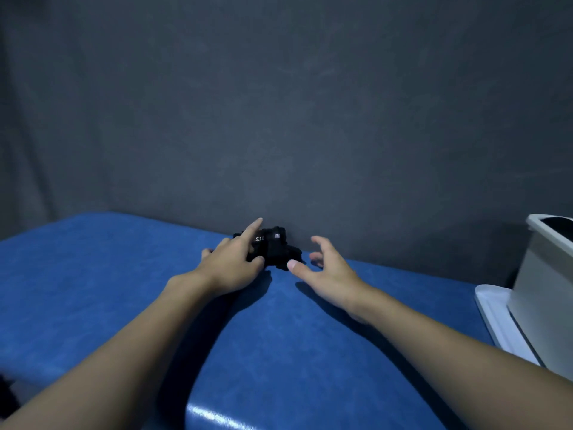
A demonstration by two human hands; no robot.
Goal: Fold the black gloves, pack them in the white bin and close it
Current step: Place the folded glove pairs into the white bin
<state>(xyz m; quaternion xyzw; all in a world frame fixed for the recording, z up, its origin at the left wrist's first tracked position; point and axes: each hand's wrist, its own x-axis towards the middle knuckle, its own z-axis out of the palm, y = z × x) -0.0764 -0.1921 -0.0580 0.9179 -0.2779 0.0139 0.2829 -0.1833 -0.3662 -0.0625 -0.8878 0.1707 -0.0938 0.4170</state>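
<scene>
The black gloves (276, 248) lie bunched in a small heap at the far edge of the blue padded table (124, 290), against the grey backdrop. My left hand (235, 262) lies over the heap's left side, thumb curled against its front, forefinger stretched across the top. My right hand (325, 268) hovers just right of the heap with fingers spread, its thumb tip close to the gloves; whether it touches them is unclear. The white bin (539, 293) stands at the right edge, open, with something dark inside. Its white lid (499, 321) lies flat beside it.
A grey cloth backdrop (279, 119) hangs right behind the table's far edge. The table's near corner (198, 411) shows at the bottom centre, with the dark floor to its left.
</scene>
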